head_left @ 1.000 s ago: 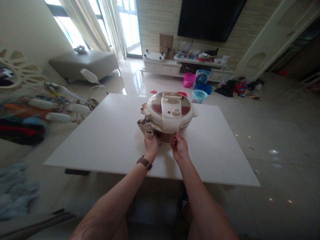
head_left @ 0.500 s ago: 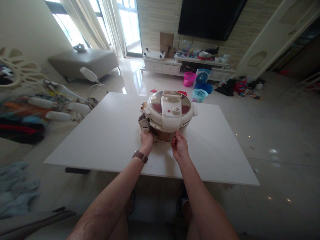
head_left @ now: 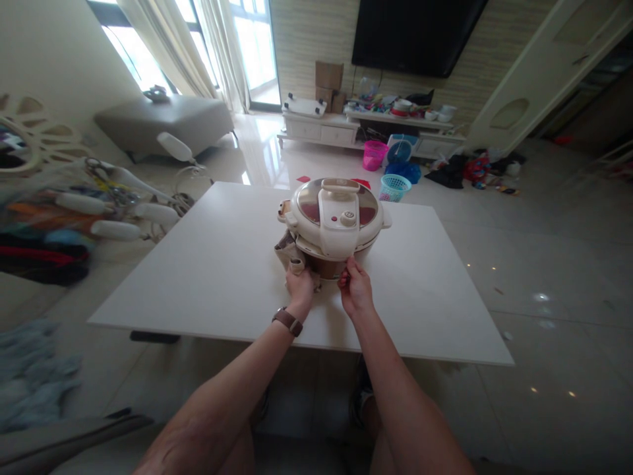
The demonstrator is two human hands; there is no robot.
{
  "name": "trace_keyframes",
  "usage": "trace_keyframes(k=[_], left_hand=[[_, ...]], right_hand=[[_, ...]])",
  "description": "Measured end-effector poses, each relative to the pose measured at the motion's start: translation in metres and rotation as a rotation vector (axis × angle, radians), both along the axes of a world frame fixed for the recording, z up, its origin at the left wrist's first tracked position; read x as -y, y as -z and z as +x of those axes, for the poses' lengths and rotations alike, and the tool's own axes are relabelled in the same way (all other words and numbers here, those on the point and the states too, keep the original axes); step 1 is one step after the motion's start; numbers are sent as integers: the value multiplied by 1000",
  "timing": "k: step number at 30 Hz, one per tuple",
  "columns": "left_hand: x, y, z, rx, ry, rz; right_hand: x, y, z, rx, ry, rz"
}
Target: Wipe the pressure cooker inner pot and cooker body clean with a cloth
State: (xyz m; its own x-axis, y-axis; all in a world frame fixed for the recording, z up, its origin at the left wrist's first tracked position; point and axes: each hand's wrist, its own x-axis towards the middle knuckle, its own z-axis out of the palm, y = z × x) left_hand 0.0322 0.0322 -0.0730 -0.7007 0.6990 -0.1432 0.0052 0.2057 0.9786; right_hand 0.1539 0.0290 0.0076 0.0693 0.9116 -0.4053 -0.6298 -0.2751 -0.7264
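Note:
A cream and brown electric pressure cooker (head_left: 335, 224) with its lid on stands on the white table (head_left: 217, 277). My left hand (head_left: 300, 285), with a brown watch on the wrist, is closed on a beige cloth (head_left: 291, 254) pressed against the cooker's lower left front. My right hand (head_left: 355, 288) is closed on the cooker's front edge, just below the lid handle.
A clothes rack (head_left: 74, 204) with white pegs and coloured items stands left of the table. Pink and blue baskets (head_left: 386, 168) sit on the shiny floor behind. A white TV cabinet (head_left: 370, 128) and a grey bench (head_left: 163, 122) lie further back.
My left hand with the cloth slid left and up along the cooker's side, then came back down toward the front. My right hand stayed put.

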Motion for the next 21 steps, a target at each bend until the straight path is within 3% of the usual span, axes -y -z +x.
trace_keyframes(k=[9,21], left_hand=[[9,-5,10,76,-22,67],[9,-2,10,58,-22,32]], right_hand=[[0,1,1,55,-8,22],[-1,3,0,39,-9,22]])
